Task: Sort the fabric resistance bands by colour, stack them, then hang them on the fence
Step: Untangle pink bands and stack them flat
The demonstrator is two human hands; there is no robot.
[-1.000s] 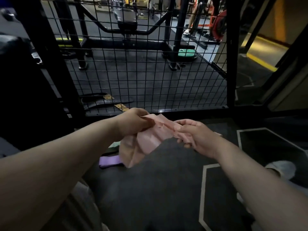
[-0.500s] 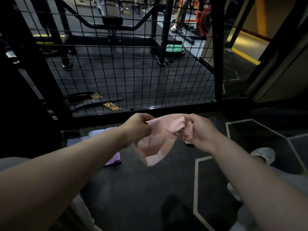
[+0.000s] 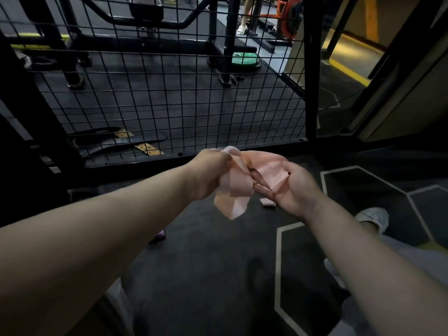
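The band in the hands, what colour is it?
The band is pale pink, clearest in the head view.

**No Readable Text in View**

No word, number, label or brand can be made out anywhere in the head view; it is dim and soft. The only markings are painted lines: pale hexagon outlines [image 3: 278, 263] on the dark floor [image 3: 206, 275], and a yellow stripe [image 3: 349, 71] on the ground beyond the fence [image 3: 311, 69].
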